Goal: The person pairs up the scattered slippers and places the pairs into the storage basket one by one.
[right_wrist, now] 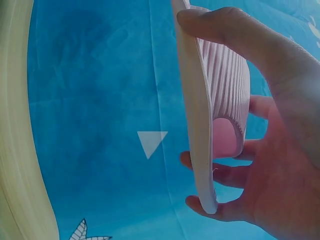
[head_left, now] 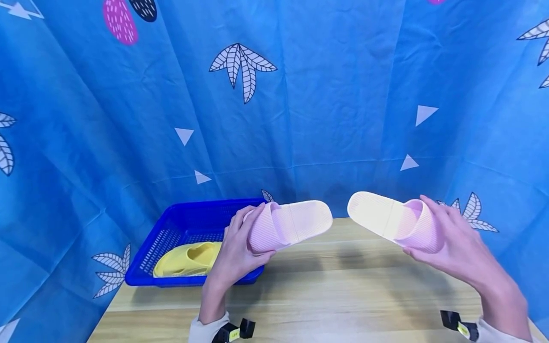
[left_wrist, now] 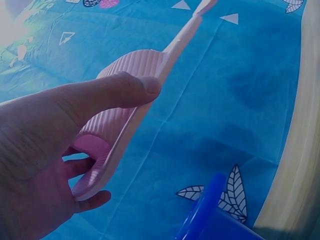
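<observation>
Two pink slide slippers with ribbed straps are held up over the table, their heels pointing toward each other. My left hand (head_left: 238, 250) grips the left slipper (head_left: 306, 220) around its strap end, thumb on one edge and fingers on the other. In the left wrist view, the thumb presses the side of that slipper (left_wrist: 125, 120). My right hand (head_left: 456, 245) holds the right slipper (head_left: 377, 215) the same way. The right wrist view shows thumb and fingertips on the sole edges of this slipper (right_wrist: 197, 110). Both slippers are clear of the tabletop.
A blue plastic basket (head_left: 160, 238) stands at the left of the wooden table (head_left: 326, 300), partly behind my left hand. Inside it lies a yellow shoe (head_left: 180, 259), partly hidden. A blue patterned curtain (head_left: 334, 95) hangs behind the table and along its sides.
</observation>
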Demonstrator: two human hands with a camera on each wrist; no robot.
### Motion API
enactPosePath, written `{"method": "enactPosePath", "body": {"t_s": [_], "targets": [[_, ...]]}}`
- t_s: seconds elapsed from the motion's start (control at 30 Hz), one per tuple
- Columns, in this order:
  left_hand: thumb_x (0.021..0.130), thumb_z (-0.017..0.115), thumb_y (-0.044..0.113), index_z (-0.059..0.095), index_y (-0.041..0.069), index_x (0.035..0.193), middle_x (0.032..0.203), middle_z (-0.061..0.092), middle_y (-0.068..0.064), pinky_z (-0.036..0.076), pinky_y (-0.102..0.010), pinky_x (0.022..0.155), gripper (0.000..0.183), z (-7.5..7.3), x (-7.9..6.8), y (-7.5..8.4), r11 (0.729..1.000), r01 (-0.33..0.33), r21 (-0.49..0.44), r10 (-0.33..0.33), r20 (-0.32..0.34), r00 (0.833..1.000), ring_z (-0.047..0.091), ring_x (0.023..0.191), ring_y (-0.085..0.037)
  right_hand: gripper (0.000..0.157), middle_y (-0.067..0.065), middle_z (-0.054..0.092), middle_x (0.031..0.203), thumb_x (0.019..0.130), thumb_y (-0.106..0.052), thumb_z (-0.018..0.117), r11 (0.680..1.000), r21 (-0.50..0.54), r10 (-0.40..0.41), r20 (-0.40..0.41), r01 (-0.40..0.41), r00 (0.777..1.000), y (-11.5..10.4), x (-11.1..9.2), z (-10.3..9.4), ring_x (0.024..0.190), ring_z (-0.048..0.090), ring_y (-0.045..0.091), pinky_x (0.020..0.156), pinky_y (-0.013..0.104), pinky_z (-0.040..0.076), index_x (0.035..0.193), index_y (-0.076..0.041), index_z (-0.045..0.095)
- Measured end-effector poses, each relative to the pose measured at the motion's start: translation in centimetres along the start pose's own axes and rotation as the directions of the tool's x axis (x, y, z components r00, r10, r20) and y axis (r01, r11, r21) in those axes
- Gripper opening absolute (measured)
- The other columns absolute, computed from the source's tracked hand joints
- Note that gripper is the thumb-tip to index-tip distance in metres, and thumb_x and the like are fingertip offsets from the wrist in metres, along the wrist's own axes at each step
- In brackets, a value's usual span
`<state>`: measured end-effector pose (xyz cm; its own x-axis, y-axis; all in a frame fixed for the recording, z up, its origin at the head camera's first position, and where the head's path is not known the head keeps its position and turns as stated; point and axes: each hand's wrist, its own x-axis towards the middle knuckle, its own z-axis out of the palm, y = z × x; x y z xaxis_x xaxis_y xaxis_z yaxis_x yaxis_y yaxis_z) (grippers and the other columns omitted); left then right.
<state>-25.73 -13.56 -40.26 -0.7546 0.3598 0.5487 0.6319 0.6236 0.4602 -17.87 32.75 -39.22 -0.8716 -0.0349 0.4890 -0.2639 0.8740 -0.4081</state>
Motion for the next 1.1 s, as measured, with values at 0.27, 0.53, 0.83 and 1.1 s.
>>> {"method": "enactPosePath", "body": {"t_s": [0.27,0.53,0.83,1.1], "targets": [[0.066,0.097,0.028,0.036,0.034,0.159,0.152,0.041,-0.003,0.037,-0.055,0.103,0.112,-0.1,0.0,0.1,1.000,-0.005,0.002,0.005,0.009,1.000,0.039,0.137,-0.024,0.123,0.024,0.051,0.127,0.058,-0.040,0.100,0.998,-0.022,-0.051,-0.011,0.051,0.999,-0.3,0.0,0.4,0.103,0.047,0.038,0.061,0.053,0.043,0.159,-0.013,0.036],[0.066,0.098,0.029,0.036,0.033,0.159,0.151,0.042,-0.003,0.036,-0.057,0.106,0.112,0.0,0.0,0.2,1.000,-0.019,0.007,0.019,0.019,1.000,0.039,0.137,-0.023,0.121,0.018,0.053,0.123,0.052,-0.036,0.102,0.996,-0.032,-0.089,-0.039,0.088,0.995,-0.8,0.3,0.6,0.101,0.049,0.034,0.061,0.053,0.043,0.155,-0.014,0.043],[0.066,0.097,0.032,0.037,0.034,0.158,0.151,0.043,-0.001,0.035,-0.058,0.107,0.110,0.3,0.2,0.5,0.999,-0.033,-0.002,0.033,0.027,0.999,0.040,0.137,-0.023,0.121,0.015,0.054,0.126,0.052,-0.033,0.103,0.994,-0.022,-0.105,-0.028,0.104,0.994,-1.5,0.3,0.8,0.105,0.051,0.033,0.064,0.053,0.045,0.157,-0.020,0.044],[0.066,0.097,0.034,0.038,0.036,0.158,0.150,0.042,-0.002,0.033,-0.059,0.109,0.109,0.5,0.2,0.6,1.000,-0.022,0.000,0.022,0.039,0.999,0.041,0.136,-0.023,0.123,0.015,0.055,0.131,0.054,-0.036,0.103,0.995,-0.007,-0.102,0.000,0.102,0.995,-2.0,0.5,0.9,0.111,0.050,0.033,0.074,0.061,0.042,0.159,-0.022,0.040]]}}
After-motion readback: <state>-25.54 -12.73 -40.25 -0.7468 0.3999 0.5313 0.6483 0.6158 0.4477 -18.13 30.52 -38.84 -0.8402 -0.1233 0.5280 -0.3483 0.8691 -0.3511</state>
